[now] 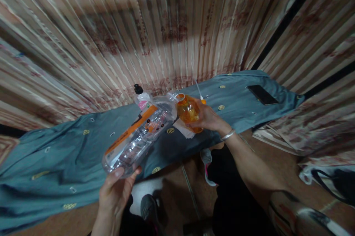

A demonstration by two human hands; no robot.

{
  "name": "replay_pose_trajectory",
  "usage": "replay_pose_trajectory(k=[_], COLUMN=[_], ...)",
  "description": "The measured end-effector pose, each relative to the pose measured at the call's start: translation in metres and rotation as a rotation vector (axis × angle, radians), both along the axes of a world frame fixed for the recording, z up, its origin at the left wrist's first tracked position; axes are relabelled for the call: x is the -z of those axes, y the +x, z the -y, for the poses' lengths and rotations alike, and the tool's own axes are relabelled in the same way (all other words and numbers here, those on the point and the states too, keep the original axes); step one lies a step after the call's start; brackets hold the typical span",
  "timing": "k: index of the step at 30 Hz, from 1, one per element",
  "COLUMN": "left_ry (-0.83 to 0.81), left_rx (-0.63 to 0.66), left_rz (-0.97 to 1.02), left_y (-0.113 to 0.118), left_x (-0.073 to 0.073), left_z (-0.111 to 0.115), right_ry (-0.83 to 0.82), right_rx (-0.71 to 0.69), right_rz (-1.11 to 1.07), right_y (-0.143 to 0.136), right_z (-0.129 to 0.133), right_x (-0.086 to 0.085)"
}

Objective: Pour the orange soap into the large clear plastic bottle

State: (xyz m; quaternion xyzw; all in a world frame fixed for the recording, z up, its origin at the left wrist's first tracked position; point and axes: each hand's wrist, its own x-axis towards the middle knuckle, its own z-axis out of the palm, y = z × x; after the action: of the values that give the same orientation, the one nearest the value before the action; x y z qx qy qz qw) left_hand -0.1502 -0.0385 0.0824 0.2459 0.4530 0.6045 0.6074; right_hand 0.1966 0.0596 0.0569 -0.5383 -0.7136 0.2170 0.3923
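Observation:
My left hand (118, 188) is closed around the base of a large clear plastic bottle (141, 138) with an orange label. The bottle is tilted, its neck up and to the right, close to the mouth of a see-through orange bottle (187, 109). Whether the two mouths touch, I cannot tell. My right hand (208, 115), with a bracelet at the wrist, wraps around the orange bottle from the right. Under the orange bottle is a whitish piece of paper or cloth (184, 130). Just beyond my right hand lies an orange cap with a thin tube (203, 100).
Behind the clear bottle stands a white-and-pink bottle with a black top (142, 97). A dark phone (262, 94) lies to the right on the narrow surface covered by a green patterned cloth (91, 138). A pleated curtain (172, 36) hangs directly behind. Bags (332, 180) sit at lower right.

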Motion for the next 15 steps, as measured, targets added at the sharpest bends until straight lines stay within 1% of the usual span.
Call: replay_pose_trajectory(k=[6, 11, 15], left_ry=[0.005, -0.004, 0.039], left_rx=[-0.006, -0.032, -0.012], left_rz=[-0.024, -0.048, -0.083], left_y=[0.0012, 0.0005, 0.0000], left_x=[-0.0027, -0.0019, -0.0021], left_z=[0.0006, 0.0003, -0.0026], right_ry=[0.001, 0.011, 0.007], right_rx=[0.001, 0.018, 0.032], right_rz=[-0.007, 0.008, 0.005], right_y=[0.0003, -0.0010, -0.0031], right_z=[0.0007, 0.0021, 0.0026], right_x=[-0.0007, -0.0026, -0.0021])
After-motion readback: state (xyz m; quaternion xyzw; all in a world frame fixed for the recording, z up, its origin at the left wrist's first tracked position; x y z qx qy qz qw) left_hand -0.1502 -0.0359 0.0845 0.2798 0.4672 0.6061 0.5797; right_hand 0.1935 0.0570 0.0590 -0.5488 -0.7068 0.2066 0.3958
